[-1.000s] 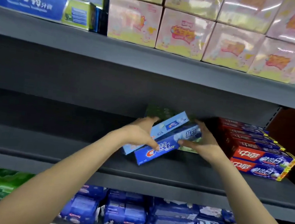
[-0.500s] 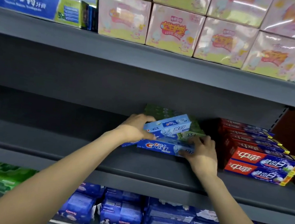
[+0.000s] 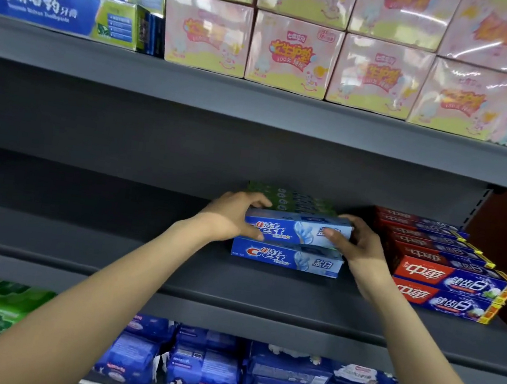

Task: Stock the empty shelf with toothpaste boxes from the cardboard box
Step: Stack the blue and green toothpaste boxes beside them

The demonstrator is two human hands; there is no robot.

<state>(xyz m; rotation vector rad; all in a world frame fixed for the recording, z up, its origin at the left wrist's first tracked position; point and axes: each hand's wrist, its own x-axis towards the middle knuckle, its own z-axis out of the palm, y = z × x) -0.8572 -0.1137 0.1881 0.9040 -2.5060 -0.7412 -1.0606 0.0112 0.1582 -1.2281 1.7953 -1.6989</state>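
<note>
Left hand (image 3: 230, 217) and right hand (image 3: 355, 247) are gripping opposite ends of the upper Crest box (image 3: 297, 230), squaring it on the lower Crest box (image 3: 285, 257) mid-frame on the grey shelf (image 3: 112, 238). Green boxes (image 3: 289, 198) behind; red boxes (image 3: 447, 266) to the right.

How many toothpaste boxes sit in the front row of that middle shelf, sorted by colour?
Blue: 2, the upper blue box on the lower blue box
Red: 2, the upper red box on the lower red box
Total: 4
The green boxes and further red ones behind are too hidden to count.
</note>
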